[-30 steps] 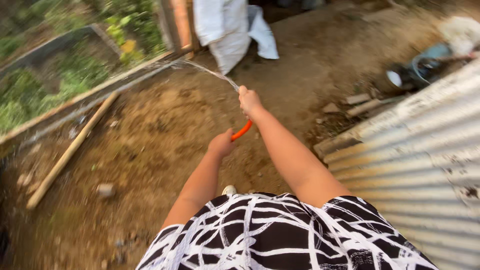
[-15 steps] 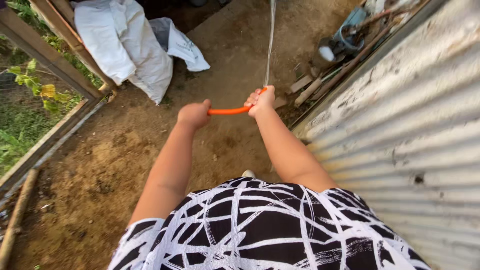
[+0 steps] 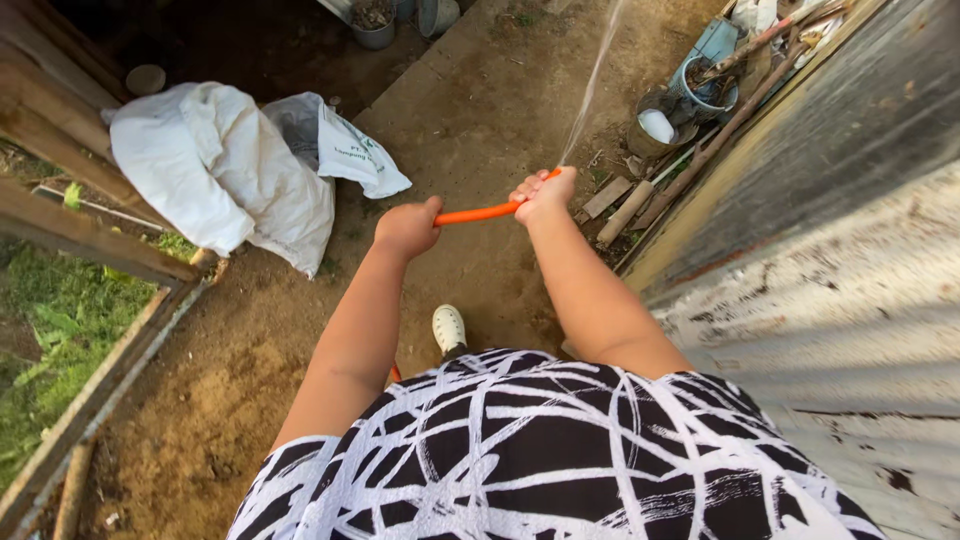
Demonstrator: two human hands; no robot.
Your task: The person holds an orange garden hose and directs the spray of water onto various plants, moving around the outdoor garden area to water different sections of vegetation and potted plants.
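Gripping an orange hose [image 3: 478,213] with both hands, held out in front of the body over bare dirt ground [image 3: 250,340]. Left hand [image 3: 407,228] is a closed fist round the hose, knuckles up. Right hand [image 3: 545,193] is wrapped round the hose end, fingers curled tight at the nozzle. The short orange stretch between the two fists runs nearly level, rising slightly toward the right hand. A thin water jet [image 3: 592,80] leaves the right fist and shoots up and away toward the top of the view.

White sacks [image 3: 225,180] lie slumped against a wooden frame [image 3: 80,235] on the left, with green plants [image 3: 50,330] beyond it. Corrugated metal sheet [image 3: 850,320] fills the right side. Buckets and scrap wood [image 3: 680,110] are piled near its far end. One white shoe [image 3: 448,328] shows below the hands, above the black-and-white patterned garment [image 3: 540,450].
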